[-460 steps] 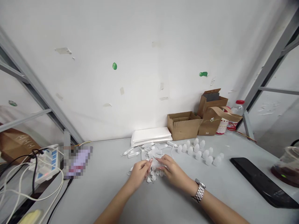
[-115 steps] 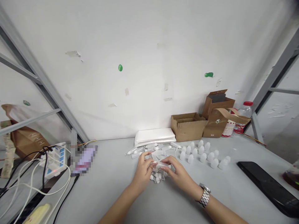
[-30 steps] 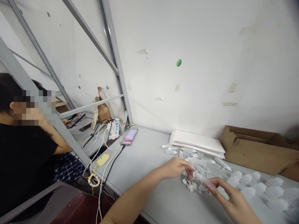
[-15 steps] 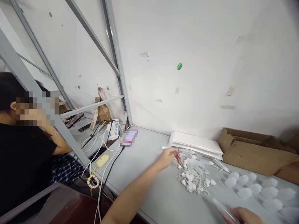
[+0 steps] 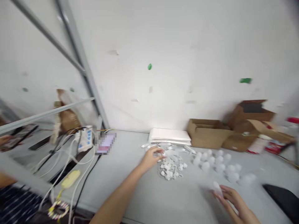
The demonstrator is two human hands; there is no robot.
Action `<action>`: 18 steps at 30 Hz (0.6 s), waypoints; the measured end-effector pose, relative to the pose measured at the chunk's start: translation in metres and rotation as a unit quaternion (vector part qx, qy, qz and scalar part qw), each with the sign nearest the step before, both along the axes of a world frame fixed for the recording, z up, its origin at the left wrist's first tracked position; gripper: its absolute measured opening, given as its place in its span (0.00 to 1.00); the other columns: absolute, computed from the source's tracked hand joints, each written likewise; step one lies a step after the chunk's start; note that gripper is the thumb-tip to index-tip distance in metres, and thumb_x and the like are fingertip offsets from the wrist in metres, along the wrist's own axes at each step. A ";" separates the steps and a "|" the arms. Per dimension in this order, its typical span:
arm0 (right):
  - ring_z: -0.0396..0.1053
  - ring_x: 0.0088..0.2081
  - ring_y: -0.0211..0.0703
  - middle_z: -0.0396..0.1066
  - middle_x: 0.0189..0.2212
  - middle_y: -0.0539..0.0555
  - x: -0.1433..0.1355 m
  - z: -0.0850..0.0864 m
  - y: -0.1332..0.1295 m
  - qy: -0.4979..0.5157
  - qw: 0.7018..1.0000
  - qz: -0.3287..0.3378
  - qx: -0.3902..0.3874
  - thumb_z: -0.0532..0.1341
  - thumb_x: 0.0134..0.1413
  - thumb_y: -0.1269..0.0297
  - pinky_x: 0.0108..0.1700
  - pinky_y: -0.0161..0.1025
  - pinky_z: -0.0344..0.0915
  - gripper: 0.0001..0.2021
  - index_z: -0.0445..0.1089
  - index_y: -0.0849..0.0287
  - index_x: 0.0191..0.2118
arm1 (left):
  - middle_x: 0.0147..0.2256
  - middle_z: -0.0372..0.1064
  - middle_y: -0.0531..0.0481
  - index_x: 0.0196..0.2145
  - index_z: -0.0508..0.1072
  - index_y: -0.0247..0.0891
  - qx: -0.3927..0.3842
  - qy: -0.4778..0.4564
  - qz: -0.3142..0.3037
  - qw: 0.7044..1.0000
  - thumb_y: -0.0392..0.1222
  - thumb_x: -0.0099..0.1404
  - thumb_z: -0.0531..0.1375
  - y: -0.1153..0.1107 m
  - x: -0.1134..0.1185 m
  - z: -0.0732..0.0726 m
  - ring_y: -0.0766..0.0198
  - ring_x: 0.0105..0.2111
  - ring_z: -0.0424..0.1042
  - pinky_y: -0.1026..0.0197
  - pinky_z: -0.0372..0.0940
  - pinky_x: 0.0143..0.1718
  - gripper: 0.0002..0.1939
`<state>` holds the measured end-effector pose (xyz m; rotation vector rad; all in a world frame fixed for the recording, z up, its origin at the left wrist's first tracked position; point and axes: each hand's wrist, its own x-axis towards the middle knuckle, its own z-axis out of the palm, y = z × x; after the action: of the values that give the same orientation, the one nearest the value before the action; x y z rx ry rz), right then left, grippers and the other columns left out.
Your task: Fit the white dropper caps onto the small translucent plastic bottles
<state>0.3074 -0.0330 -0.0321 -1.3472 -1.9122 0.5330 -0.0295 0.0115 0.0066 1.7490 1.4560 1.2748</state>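
Note:
My left hand (image 5: 150, 158) reaches over a pile of small white caps with looped straps (image 5: 169, 169) on the grey table. Its thumb and fingers are closed in a pinch at the pile's upper left edge, where a bit of white shows between them; what it is cannot be made out. At the lower right, my right hand (image 5: 235, 202) grips a clear plastic tube (image 5: 217, 188), tilted above the tabletop and partly hidden by the fingers. Several more clear tubes (image 5: 174, 153) lie behind the caps. Frosted rounded plastic pieces (image 5: 219, 168) stand in a group beyond my right hand.
Flat white boxes (image 5: 169, 136) lie stacked against the wall, beside an open cardboard box (image 5: 207, 137). A phone (image 5: 106, 143), power strip (image 5: 85, 140) and cables are at left. A black object (image 5: 283, 199) lies at far right. Another person's hand (image 5: 5, 140) holds a phone.
The view has swung to the right, bringing more boxes into sight. My right hand with the tube has come further into view. My left hand stays at the caps.

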 end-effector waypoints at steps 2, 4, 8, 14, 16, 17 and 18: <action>0.73 0.37 0.44 0.75 0.33 0.54 0.001 0.014 -0.005 -0.009 0.999 -0.036 0.004 0.52 0.51 0.48 0.33 0.34 0.69 0.20 0.62 0.55 0.45 | 0.34 0.72 0.46 0.33 0.75 0.37 -0.014 -0.029 0.020 0.999 0.48 0.51 0.61 0.002 -0.002 0.000 0.61 0.35 0.70 0.59 0.63 0.39 0.14; 0.72 0.38 0.45 0.74 0.34 0.55 0.002 0.026 -0.006 -0.020 0.997 -0.072 0.028 0.51 0.53 0.48 0.36 0.37 0.68 0.17 0.66 0.55 0.39 | 0.32 0.72 0.48 0.31 0.75 0.39 -0.003 -0.027 0.039 0.999 0.49 0.52 0.60 0.004 -0.004 -0.001 0.61 0.34 0.69 0.59 0.64 0.38 0.13; 0.68 0.30 0.44 0.67 0.27 0.55 0.006 0.036 -0.004 -0.025 0.978 -0.170 0.119 0.53 0.48 0.42 0.33 0.40 0.66 0.23 0.69 0.59 0.32 | 0.30 0.67 0.50 0.30 0.76 0.42 0.006 0.010 0.068 0.998 0.52 0.50 0.60 0.006 -0.006 -0.004 0.64 0.27 0.65 0.61 0.63 0.31 0.13; 0.61 0.21 0.39 0.63 0.19 0.50 -0.003 0.027 0.006 -0.066 0.978 -0.199 -0.001 0.53 0.51 0.50 0.25 0.36 0.60 0.17 0.63 0.59 0.25 | 0.32 0.65 0.51 0.32 0.74 0.37 -0.056 -0.070 0.084 0.992 0.49 0.41 0.65 0.008 -0.005 -0.006 0.70 0.22 0.61 0.61 0.63 0.31 0.20; 0.61 0.22 0.39 0.64 0.20 0.51 -0.009 0.023 0.014 -0.089 0.978 -0.187 -0.020 0.53 0.52 0.52 0.25 0.36 0.60 0.15 0.60 0.58 0.23 | 0.35 0.66 0.49 0.34 0.72 0.36 -0.083 -0.118 0.054 0.988 0.48 0.41 0.65 0.010 -0.004 -0.006 0.70 0.24 0.64 0.61 0.64 0.32 0.21; 0.62 0.22 0.40 0.65 0.20 0.51 -0.012 0.020 0.018 -0.099 0.978 -0.182 -0.018 0.52 0.52 0.53 0.26 0.36 0.60 0.15 0.60 0.58 0.23 | 0.36 0.66 0.48 0.35 0.71 0.35 -0.092 -0.137 0.042 0.985 0.48 0.41 0.64 0.010 -0.004 -0.007 0.69 0.25 0.65 0.61 0.64 0.33 0.22; 0.62 0.23 0.41 0.65 0.21 0.52 -0.015 0.018 0.023 -0.110 0.978 -0.178 -0.011 0.51 0.53 0.54 0.26 0.37 0.60 0.15 0.60 0.58 0.24 | 0.37 0.67 0.47 0.35 0.71 0.35 -0.097 -0.151 0.033 0.983 0.48 0.41 0.64 0.011 -0.004 -0.008 0.68 0.26 0.66 0.60 0.64 0.33 0.23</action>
<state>0.2926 -0.0100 -0.0137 -1.7753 -1.7765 0.2341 -0.0333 0.0223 -0.0009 1.3278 1.4165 1.3165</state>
